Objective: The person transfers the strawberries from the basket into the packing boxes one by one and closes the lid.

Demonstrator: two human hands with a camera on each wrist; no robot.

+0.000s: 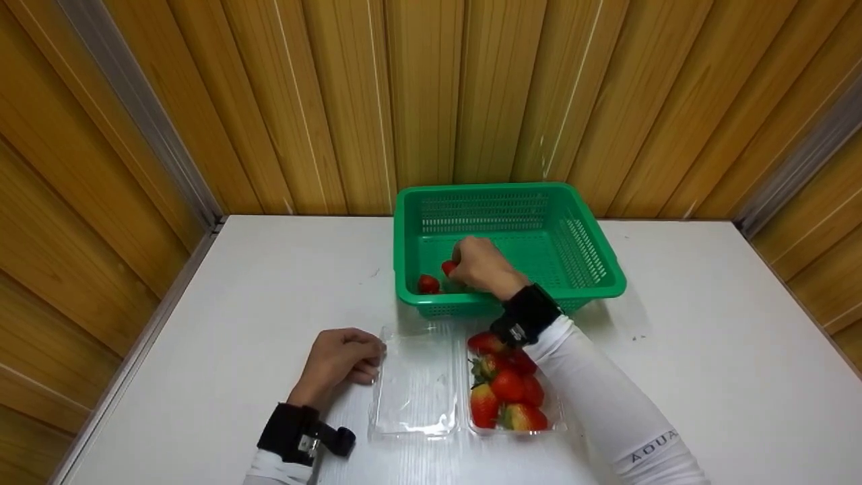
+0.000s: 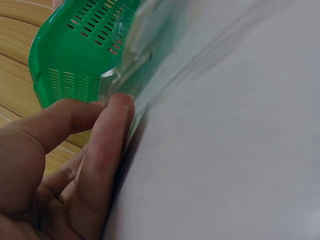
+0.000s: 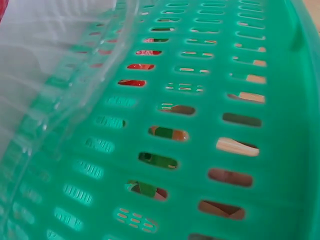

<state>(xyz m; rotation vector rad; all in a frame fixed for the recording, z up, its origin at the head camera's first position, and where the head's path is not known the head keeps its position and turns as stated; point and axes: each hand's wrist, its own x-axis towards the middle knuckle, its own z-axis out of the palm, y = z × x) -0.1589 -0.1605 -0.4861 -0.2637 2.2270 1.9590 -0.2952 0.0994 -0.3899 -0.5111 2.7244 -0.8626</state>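
My right hand [image 1: 481,266] reaches down into the green plastic basket [image 1: 510,294] and grips a strawberry [image 1: 449,268] with its fingertips. Another strawberry [image 1: 428,283] lies beside it in the basket's near left corner. My left hand [image 1: 343,360] pinches the left edge of the clear lid [image 1: 417,384] between thumb and finger; the left wrist view shows the lid's corner [image 2: 111,80] at the fingertips. To the lid's right, the clear tray [image 1: 555,419] holds several strawberries [image 1: 507,385], partly covered by my right wrist. In the right wrist view the slotted basket wall [image 3: 200,165] hides most of that hand.
The white table [image 1: 303,283] carries the basket at its back edge, with the open clear package in front of it. Wood-look panels [image 1: 424,94] rise behind and at both sides. My right forearm [image 1: 606,397] passes over the tray's right side.
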